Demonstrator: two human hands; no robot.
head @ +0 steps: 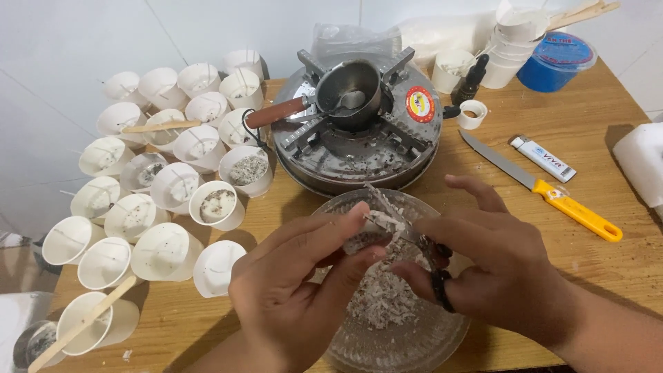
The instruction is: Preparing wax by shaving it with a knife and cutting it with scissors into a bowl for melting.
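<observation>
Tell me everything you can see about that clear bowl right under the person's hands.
The glass bowl looks like clear, ribbed glass, round and shallow, standing upright at the near edge of the wooden table, just in front of the gas stove. It holds a heap of whitish, speckled shavings. Above it the left hand pinches a pale lump, while the right hand works a dark-handled blade against it.
</observation>
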